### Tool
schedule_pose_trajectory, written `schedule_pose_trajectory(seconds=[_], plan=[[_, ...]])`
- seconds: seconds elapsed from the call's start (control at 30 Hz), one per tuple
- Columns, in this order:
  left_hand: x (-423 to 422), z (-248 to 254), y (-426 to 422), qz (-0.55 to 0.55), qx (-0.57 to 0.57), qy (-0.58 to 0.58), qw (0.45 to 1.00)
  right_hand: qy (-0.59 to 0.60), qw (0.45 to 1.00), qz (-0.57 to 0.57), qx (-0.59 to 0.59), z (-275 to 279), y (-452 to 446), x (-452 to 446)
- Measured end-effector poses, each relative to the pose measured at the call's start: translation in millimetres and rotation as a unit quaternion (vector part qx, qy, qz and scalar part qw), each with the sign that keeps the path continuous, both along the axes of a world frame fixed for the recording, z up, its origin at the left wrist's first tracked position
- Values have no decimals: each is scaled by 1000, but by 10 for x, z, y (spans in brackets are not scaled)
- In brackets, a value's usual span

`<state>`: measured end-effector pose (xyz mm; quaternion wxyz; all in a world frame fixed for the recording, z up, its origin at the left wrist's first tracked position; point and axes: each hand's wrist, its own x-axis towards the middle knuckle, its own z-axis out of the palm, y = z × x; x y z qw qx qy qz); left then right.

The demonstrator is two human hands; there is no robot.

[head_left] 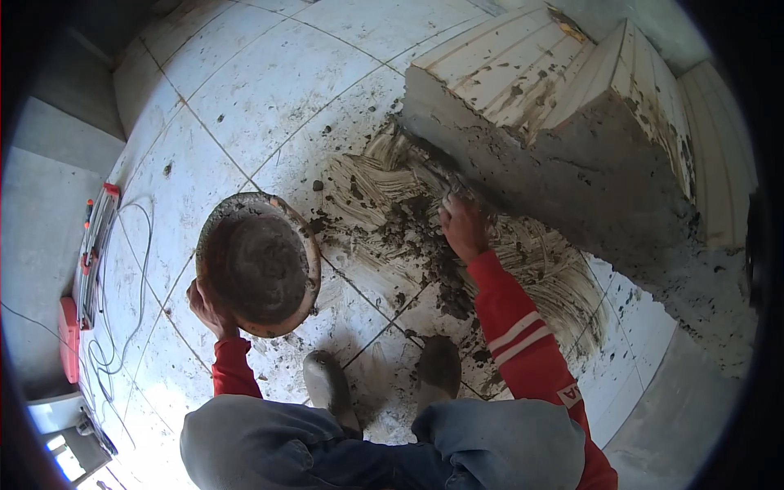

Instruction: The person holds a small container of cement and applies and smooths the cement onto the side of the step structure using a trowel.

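My left hand [211, 310] grips the lower left rim of a round mortar tub [307, 237], which has grey residue coating its inside. The tub leans toward me on the tiled floor. My right hand [464, 224] is closed, low over the loose wet mortar [412, 224] at the foot of the steps. A grey, mortar-smeared shape extends ahead of its fingers, but what they hold is not clear. Streaky smears of mortar [547, 273] spread over the tiles around this hand.
Tile-clad steps [514, 73] with a rough cement side [563, 171] rise at the right. On the left lie a red and grey tile cutter [96, 245], a red case [69, 339] and a loose cable [147, 253]. My boots [439, 367] stand among mortar crumbs.
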<state>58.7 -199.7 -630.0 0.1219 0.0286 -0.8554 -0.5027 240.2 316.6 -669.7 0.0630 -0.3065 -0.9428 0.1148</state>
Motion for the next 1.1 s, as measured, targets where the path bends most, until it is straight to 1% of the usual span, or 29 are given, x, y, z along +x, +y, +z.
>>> schedule_pose_trajectory(seconds=[0.07,0.1,0.17,0.2,0.27,0.3,0.37,0.5,0.57,0.6,0.67,0.7,0.77,0.8,0.87,0.97,1.0,1.07,1.1], plan=[[35,102,105,8,-11,14,1000,66,994,84,-13,17,-78,50],[19,74,80,16,-10,12,1000,63,994,91,-12,40,-105,28],[-1,21,-3,-7,-40,8,999,72,994,52,-60,75,-172,-35],[21,8,-18,-2,-40,7,999,70,994,57,-60,25,-186,-78],[0,13,-6,-3,-49,6,999,114,988,47,-91,-71,-200,-229],[-5,22,19,-5,-49,7,999,115,988,46,-91,-43,-222,-332],[12,38,70,6,-43,46,998,110,983,34,-142,40,-284,-591],[25,67,88,-2,0,5,1000,148,973,-5,-175,-193,-225,-1017],[37,78,128,26,14,9,1000,153,969,-85,-173,-290,-198,-1091],[34,75,120,24,14,8,1000,152,969,-86,-173,-336,-169,-1061],[28,68,74,13,0,-3,1000,148,954,-114,-233,-399,-63,-959],[36,94,85,14,0,-2,1000,148,954,-113,-233,-315,-26,-861],[57,157,129,10,-21,7,1000,85,985,-11,-150,-66,16,-563],[52,136,105,12,-19,6,1000,84,985,-9,-149,-70,27,-443],[29,50,31,13,-29,13,999,98,983,-61,-144,-118,80,-227],[11,6,-16,18,-50,10,999,89,980,-65,-166,-95,185,21],[10,6,-12,21,-48,10,999,89,980,-63,-164,-168,254,116],[16,-9,10,33,-53,35,997,102,969,-73,-213,-354,423,320],[8,-31,-6,36,-50,33,998,100,970,-70,-210,-295,453,408]])
